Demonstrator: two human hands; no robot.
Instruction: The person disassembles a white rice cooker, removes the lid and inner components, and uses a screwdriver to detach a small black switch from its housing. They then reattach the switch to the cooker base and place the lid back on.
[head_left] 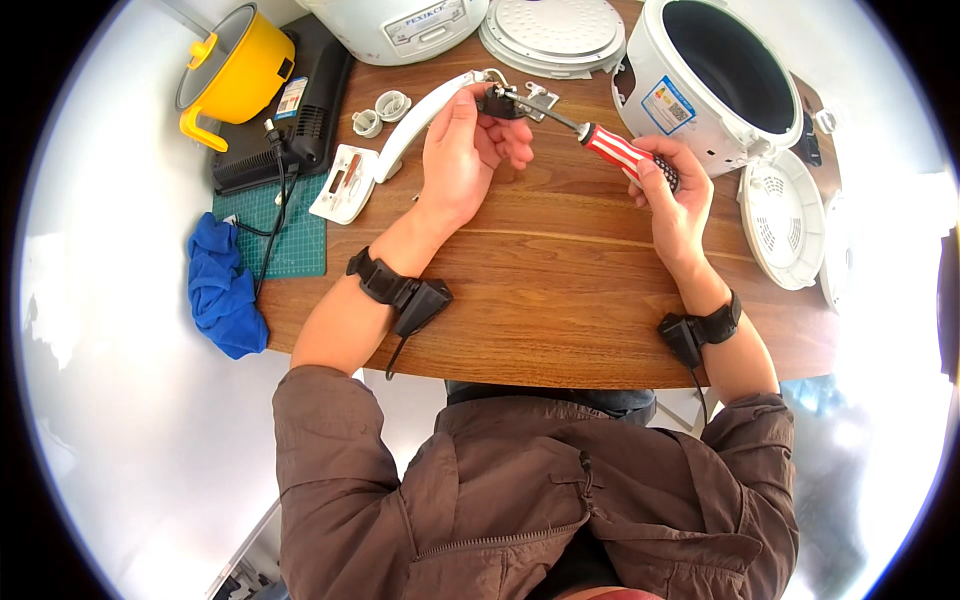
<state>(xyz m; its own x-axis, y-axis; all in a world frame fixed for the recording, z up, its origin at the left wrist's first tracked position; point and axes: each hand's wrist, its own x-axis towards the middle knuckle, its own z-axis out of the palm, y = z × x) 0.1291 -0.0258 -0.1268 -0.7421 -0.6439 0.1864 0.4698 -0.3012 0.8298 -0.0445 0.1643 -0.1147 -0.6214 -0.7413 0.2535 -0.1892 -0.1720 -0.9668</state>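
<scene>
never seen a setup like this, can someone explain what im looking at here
No robot here, just a person working bare-handed. The picture comes from a wide camera worn on the head, looking down, so straight edges bend. The left hand holds a small black part; the right hand holds a red-and-white screwdriver, its shaft slanting toward that part. On the wooden table are a green mat, an open white cooker and a yellow pot, seemingly on a black appliance.

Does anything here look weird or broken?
The cooker stands open, a white disc beside it, and metal parts show where the handle ends, by the left hand. It looks taken apart, not clearly broken. The cloth lies crumpled at the table's left.
</scene>
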